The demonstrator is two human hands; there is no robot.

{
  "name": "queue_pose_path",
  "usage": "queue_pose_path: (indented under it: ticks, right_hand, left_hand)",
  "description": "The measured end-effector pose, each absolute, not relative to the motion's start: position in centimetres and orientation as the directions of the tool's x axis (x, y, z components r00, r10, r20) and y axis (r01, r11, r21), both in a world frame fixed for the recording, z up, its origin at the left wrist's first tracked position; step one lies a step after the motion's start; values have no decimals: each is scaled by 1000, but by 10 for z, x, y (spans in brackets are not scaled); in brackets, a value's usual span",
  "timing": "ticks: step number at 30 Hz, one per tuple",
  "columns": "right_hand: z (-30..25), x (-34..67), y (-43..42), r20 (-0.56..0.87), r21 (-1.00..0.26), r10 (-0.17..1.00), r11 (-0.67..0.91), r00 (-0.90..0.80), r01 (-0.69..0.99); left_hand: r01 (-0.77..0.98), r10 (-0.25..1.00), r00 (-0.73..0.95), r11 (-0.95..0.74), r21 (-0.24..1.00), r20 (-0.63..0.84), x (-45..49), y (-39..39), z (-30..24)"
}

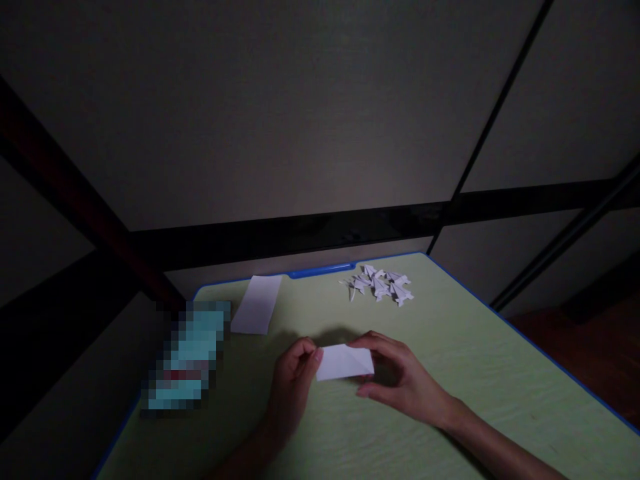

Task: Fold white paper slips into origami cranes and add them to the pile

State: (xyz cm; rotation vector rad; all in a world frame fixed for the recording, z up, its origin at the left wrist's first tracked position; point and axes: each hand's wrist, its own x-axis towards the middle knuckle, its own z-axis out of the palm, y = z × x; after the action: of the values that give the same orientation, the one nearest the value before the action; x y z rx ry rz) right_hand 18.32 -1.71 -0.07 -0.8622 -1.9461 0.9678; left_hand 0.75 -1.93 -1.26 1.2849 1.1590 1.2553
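A small white sheet of paper [344, 362], partly folded with a diagonal crease, lies low over the green table top [475, 373]. My left hand [294, 380] pinches its left edge with curled fingers. My right hand [400, 380] grips its right end, fingers bent over the top and thumb underneath. Both hands are closed on the paper near the middle of the table.
A flat stack of white paper [257, 304] lies at the back left. Several folded white paper figures [380, 285] sit in a pile at the back right. A blurred blue-and-red object [185, 357] rests at the left edge. The table has a blue rim [320, 270]; dark walls stand behind.
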Motion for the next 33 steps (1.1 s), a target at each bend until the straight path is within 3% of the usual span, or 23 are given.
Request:
queue_pose_path:
  ticks: [5,13,19,26,33]
  right_hand:
    - [-3,186,-14,313,-878,865,421,-392,227]
    - [-6,178,-16,160,-987,930,162,-332,-21]
    - [-6,170,-19,91,-992,932,55,-350,-113]
    - [-3,170,-19,79,-997,931,65,-358,-51]
    - [-5,172,-18,28,-998,948,47,-318,52]
  left_hand:
    - [-93,998,3,63,994,-63,7,-16,-14]
    - [-173,968,251,45,984,0,10,-23,0]
    - [-126,987,154,68,990,-48,11,-23,-8]
    - [-107,987,158,15,994,3,9,-21,-10]
    - [-149,971,235,69,986,-32,9,-21,-17]
